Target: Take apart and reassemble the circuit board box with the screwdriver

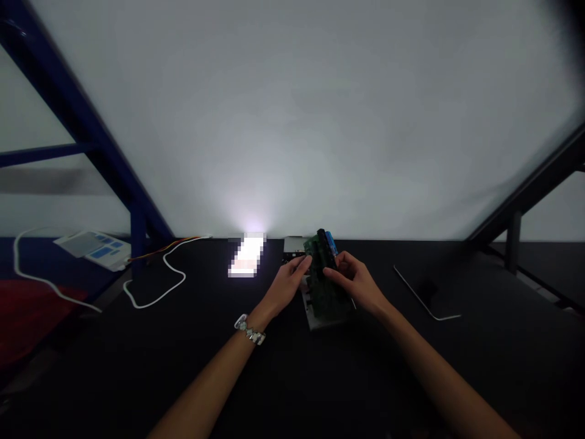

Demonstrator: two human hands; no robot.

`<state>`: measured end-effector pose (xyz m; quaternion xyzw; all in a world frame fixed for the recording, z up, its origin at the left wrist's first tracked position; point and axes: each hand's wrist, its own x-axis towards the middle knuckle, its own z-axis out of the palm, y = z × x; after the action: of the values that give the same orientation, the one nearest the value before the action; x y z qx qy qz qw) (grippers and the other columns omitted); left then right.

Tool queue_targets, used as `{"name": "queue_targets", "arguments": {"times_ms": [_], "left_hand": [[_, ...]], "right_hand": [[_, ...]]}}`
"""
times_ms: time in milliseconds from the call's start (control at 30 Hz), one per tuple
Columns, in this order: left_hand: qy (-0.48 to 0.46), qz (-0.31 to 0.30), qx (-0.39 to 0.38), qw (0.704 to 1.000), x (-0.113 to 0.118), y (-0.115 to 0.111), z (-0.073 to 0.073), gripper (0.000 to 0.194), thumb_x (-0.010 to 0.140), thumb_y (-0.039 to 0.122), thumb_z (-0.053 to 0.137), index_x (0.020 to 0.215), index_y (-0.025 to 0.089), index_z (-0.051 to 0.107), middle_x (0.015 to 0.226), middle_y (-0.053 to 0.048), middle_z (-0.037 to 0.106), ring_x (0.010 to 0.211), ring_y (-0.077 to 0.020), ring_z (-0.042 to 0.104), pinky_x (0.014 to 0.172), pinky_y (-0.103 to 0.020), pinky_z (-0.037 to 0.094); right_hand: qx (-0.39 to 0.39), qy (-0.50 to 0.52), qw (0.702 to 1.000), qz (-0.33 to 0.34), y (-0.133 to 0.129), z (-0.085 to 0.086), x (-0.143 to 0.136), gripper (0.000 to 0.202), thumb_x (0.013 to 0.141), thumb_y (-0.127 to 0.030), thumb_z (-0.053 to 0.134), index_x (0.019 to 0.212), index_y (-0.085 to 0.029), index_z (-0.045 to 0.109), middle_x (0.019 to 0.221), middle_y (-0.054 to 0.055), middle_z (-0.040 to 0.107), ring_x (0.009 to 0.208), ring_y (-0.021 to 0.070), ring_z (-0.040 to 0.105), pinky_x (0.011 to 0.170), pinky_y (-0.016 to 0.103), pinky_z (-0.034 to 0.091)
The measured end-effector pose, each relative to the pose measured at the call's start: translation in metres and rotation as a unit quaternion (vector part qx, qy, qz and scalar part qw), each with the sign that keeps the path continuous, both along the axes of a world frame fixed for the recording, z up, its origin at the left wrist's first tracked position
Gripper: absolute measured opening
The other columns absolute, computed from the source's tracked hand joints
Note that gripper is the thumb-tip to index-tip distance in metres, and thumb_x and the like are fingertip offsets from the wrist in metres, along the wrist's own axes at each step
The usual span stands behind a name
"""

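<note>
Between my two hands is a green circuit board (325, 300), tilted, with a long black part (323, 251) running along it. A blue cylinder-like part (331, 242) shows at its far right corner. My left hand (287, 281) is closed at the board's left edge, thumb and fingers pinching it; a watch or bracelet (249, 330) circles that wrist. On the right side, my right hand (355, 281) grips the board, its thumb or forefinger against the black part. A pale metal plate (320, 324) shows beneath the board.
Behind the board is a small light-coloured piece (293, 244). A glowing, pixelated screen (248, 256) stands left, near the wall. A white cable (158, 302) snakes across the black table (274, 390). At right lies a bent thin rod (415, 295). Blue frame bars (98, 146) rise at left.
</note>
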<state>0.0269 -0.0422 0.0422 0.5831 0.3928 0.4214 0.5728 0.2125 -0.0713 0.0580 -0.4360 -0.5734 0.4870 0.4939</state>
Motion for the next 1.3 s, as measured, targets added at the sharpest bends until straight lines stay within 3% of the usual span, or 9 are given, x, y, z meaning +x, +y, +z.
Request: {"name": "queue_targets", "arguments": {"times_ms": [100,233,433,667,833,933,1033,1133,1300], "left_hand": [[0.007,0.025,0.026,0.999,-0.005,0.003,0.002,0.043,0.087,0.052,0.058,0.113,0.019,0.068,0.108,-0.01,0.066,0.098,-0.0264,0.061,0.062,-0.031,0.053],[-0.038,0.048,0.069,0.996,-0.014,0.008,0.008,0.04,0.085,0.041,0.063,0.12,0.021,0.064,0.107,-0.008,0.067,0.093,-0.0227,0.063,0.071,-0.033,0.053],[-0.075,-0.046,0.11,0.99,-0.02,0.008,0.013,0.043,0.086,0.029,0.064,0.129,0.025,0.058,0.119,-0.009,0.064,0.11,-0.0258,0.059,0.1,-0.048,0.043],[-0.026,-0.157,0.072,0.985,-0.023,0.005,0.008,0.056,0.08,0.025,0.072,0.133,0.029,0.053,0.134,-0.011,0.056,0.126,-0.0319,0.05,0.105,-0.054,0.04],[-0.009,-0.183,0.058,0.981,-0.02,0.006,-0.007,0.08,0.072,0.02,0.079,0.142,0.031,0.042,0.136,-0.015,0.052,0.121,-0.0338,0.055,0.094,-0.053,0.051],[-0.007,-0.183,0.077,0.98,-0.017,0.007,-0.015,0.089,0.07,0.017,0.079,0.146,0.029,0.034,0.132,-0.017,0.055,0.113,-0.033,0.06,0.092,-0.053,0.053],[-0.014,-0.154,0.128,0.98,-0.012,0.008,-0.02,0.097,0.068,0.015,0.08,0.149,0.031,0.027,0.138,-0.016,0.051,0.122,-0.0336,0.054,0.1,-0.054,0.047],[-0.019,-0.116,0.18,0.977,-0.005,0.009,-0.024,0.106,0.068,0.014,0.08,0.151,0.033,0.016,0.145,-0.015,0.043,0.131,-0.0328,0.047,0.106,-0.053,0.042],[-0.004,-0.072,0.245,0.967,0.004,0.011,-0.03,0.109,0.073,0.018,0.075,0.153,0.032,0.002,0.148,-0.017,0.038,0.13,-0.032,0.047,0.108,-0.053,0.041]], "right_hand": [[0.009,-0.019,0.999,-0.033,0.006,-0.005,0.008,0.036,0.076,-0.044,0.074,0.071,-0.02,0.048,0.06,-0.006,0.047,0.051,0.0081,0.041,0.045,0.021,0.034],[-0.012,-0.043,0.998,-0.041,0.011,-0.013,0.015,0.032,0.079,-0.048,0.069,0.081,-0.019,0.057,0.061,-0.005,0.049,0.05,0.0094,0.043,0.042,0.021,0.036],[0.031,-0.129,0.99,-0.046,0.012,-0.021,0.012,0.035,0.086,-0.049,0.059,0.091,-0.015,0.065,0.073,0.002,0.063,0.06,0.0152,0.057,0.052,0.026,0.048],[0.151,-0.163,0.972,-0.074,0.012,-0.015,0.003,0.031,0.094,-0.037,0.05,0.117,-0.019,0.062,0.099,0.008,0.071,0.096,0.0254,0.066,0.085,0.038,0.052],[0.222,-0.127,0.967,-0.01,0.006,-0.006,-0.005,0.035,0.094,-0.026,0.052,0.129,-0.024,0.053,0.14,0.01,0.053,0.128,0.0255,0.052,0.106,0.043,0.041],[0.228,-0.101,0.968,0.036,0.002,-0.002,-0.011,0.038,0.091,-0.023,0.056,0.129,-0.027,0.05,0.15,0.008,0.041,0.137,0.0252,0.042,0.11,0.044,0.036],[0.217,-0.07,0.974,0.009,0.004,-0.002,-0.015,0.042,0.091,-0.024,0.057,0.131,-0.029,0.047,0.144,0.009,0.047,0.129,0.0241,0.049,0.104,0.043,0.043],[0.204,-0.081,0.974,-0.054,0.008,-0.006,-0.015,0.022,0.089,-0.03,0.061,0.11,-0.025,0.059,0.113,0.008,0.062,0.104,0.023,0.06,0.086,0.038,0.051],[0.175,-0.125,0.976,-0.044,0.009,-0.01,-0.015,0.014,0.087,-0.035,0.063,0.088,-0.022,0.066,0.084,0.003,0.061,0.076,0.0173,0.056,0.07,0.031,0.046]]}}
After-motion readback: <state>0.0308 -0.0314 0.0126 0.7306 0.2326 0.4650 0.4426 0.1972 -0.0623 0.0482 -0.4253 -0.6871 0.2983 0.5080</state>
